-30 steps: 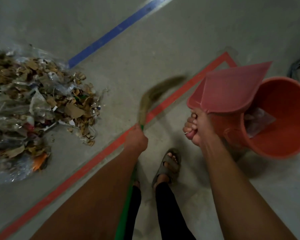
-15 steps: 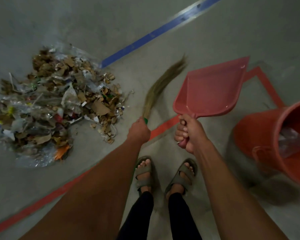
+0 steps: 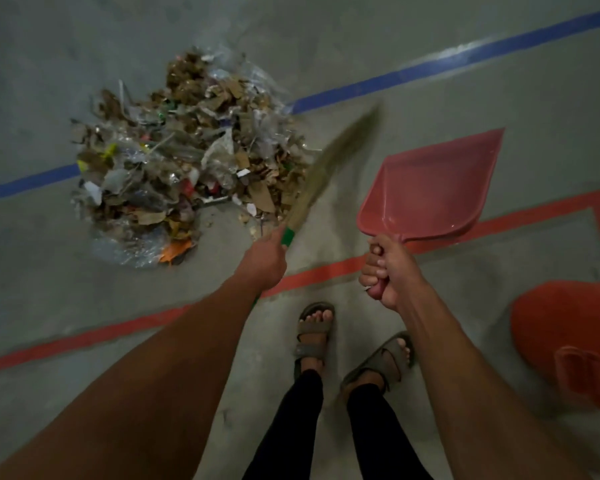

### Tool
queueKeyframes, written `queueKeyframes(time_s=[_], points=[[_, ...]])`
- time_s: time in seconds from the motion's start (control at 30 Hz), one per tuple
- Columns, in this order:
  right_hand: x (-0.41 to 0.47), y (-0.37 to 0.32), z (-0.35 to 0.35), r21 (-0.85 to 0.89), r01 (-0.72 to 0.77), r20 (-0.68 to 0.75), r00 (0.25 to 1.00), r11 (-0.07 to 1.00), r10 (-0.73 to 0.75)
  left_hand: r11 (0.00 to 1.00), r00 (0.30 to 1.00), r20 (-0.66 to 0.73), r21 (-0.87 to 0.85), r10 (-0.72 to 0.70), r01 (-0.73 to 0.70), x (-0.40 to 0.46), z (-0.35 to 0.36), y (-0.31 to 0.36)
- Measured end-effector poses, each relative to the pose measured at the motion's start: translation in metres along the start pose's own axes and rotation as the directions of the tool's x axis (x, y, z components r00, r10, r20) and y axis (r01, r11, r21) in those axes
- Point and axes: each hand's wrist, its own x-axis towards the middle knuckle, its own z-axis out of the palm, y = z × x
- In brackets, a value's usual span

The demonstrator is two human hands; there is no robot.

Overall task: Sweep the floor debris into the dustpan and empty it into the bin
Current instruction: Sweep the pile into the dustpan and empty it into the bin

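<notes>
Pink dustpan (image 3: 433, 188) now farther from bin (image 3: 568, 344)

We see a dim, murky picture with soft, even light and no hard shadows. The broom bristles (image 3: 340, 157) are smeared by motion blur. A pale glare patch sits on the blue floor tape (image 3: 465, 51). Straight tape lines bow toward the edges from wide-angle distortion.

left hand (image 3: 264, 260) grips broom (image 3: 321, 174) beside debris pile (image 3: 187, 157); right hand (image 3: 388, 271) holds pink dustpan (image 3: 430, 188); orange bin (image 3: 568, 334) lower right.
</notes>
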Motion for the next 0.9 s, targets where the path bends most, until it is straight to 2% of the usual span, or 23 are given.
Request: queueKeyframes(time_s=[0.07,0.13,0.2,0.3,0.37,0.5,0.6,0.7,0.8,0.9], points=[[-0.003,0.006,0.008,-0.029,-0.014,0.006,1.000,0.999,0.014,0.998,0.993,0.118,0.056,-0.001,-0.005,-0.012,0.003,-0.016],[-0.005,0.012,0.013,-0.061,-0.029,0.007,1.000,0.998,0.029,0.991,0.972,0.221,0.123,-0.080,0.054,-0.017,0.007,-0.032],[-0.007,0.020,0.017,-0.102,-0.041,0.013,0.999,0.994,0.042,0.979,0.958,0.213,0.108,-0.193,0.173,-0.024,0.008,-0.050],[-0.011,0.029,0.021,-0.145,-0.051,0.013,0.999,0.988,0.053,0.964,0.961,0.073,0.013,-0.267,0.267,-0.037,0.006,-0.069],[-0.015,0.036,0.026,-0.162,-0.061,0.016,0.998,0.985,0.064,0.966,0.967,0.003,-0.041,-0.254,0.254,-0.052,0.003,-0.074],[-0.024,0.048,0.031,-0.160,-0.076,0.024,0.996,0.984,0.081,0.981,0.988,-0.018,-0.123,-0.151,0.148,-0.087,-0.001,-0.086],[-0.032,0.054,0.034,-0.158,-0.091,0.033,0.995,0.983,0.097,0.980,0.991,0.016,-0.149,-0.130,0.131,-0.109,-0.002,-0.095],[-0.038,0.059,0.036,-0.182,-0.106,0.033,0.993,0.978,0.113,0.978,0.978,0.128,-0.107,-0.164,0.178,-0.122,0.000,-0.100],[-0.038,0.062,0.034,-0.200,-0.122,0.044,0.990,0.972,0.133,0.957,0.939,0.242,-0.093,-0.245,0.274,-0.125,0.006,-0.111],[-0.034,0.066,0.032,-0.201,-0.126,0.042,0.990,0.971,0.137,0.923,0.902,0.221,-0.018,-0.371,0.384,-0.117,0.003,-0.125]])
